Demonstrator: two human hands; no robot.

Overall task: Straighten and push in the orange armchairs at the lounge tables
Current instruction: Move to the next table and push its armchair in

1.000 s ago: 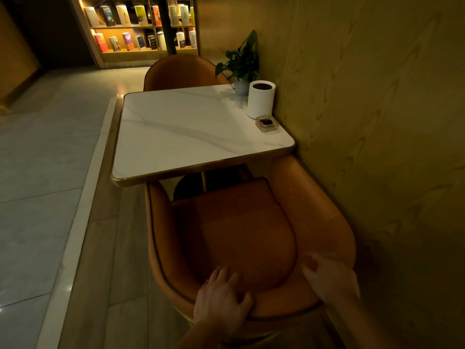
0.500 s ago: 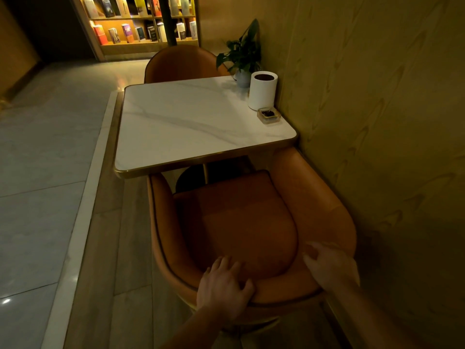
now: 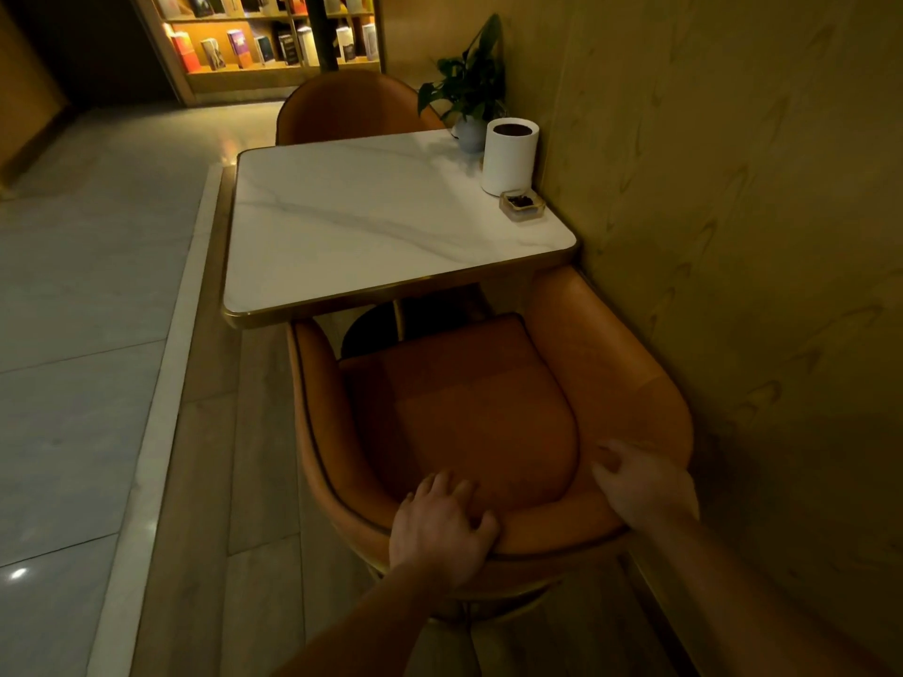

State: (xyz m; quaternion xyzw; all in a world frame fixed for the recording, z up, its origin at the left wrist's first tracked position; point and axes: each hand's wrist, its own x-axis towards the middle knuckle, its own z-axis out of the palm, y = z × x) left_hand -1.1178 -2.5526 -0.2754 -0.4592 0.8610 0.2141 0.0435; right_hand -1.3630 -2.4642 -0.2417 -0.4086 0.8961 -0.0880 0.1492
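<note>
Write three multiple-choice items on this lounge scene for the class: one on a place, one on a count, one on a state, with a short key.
1. Where is the ashtray?
A. on the near chair's seat
B. on the table by the wall
C. on the floor

2. How many orange chairs show?
A. one
B. two
C. four

3. What are the hands doing?
A. both rest on the near chair's back
B. both hang free
C. one lifts the plant

Key:
1 B, it sits at the table's wall-side corner, before the white cylinder.
2 B, a near chair and a far chair.
3 A, the left hand and right hand lie over its back rim.
</note>
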